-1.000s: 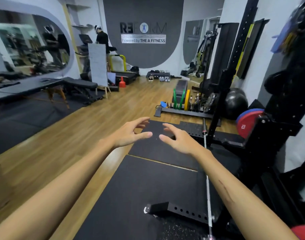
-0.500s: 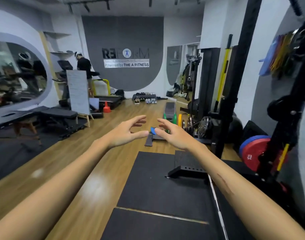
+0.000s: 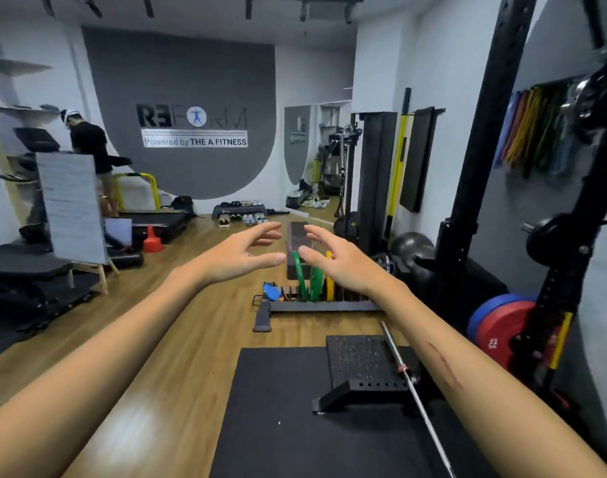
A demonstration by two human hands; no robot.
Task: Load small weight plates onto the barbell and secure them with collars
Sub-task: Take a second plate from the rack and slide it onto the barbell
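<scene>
My left hand and my right hand are stretched out in front of me at chest height, fingers loosely spread, holding nothing. Beyond them on the wooden floor stands a low plate rack with thin green plates, a yellow plate and a small blue plate at its left end. The steel barbell lies on the black mat below my right forearm, its sleeve bare. No collar can be made out.
A black rubber-topped block sits on the mat beside the bar. Black rack uprights stand at right, with red and blue bumper plates leaning there. A person stands by treadmills at far left.
The view has lifted and moved forward toward the plate rack, which now sits just beyond my hands. Both hands stay outstretched and empty.
</scene>
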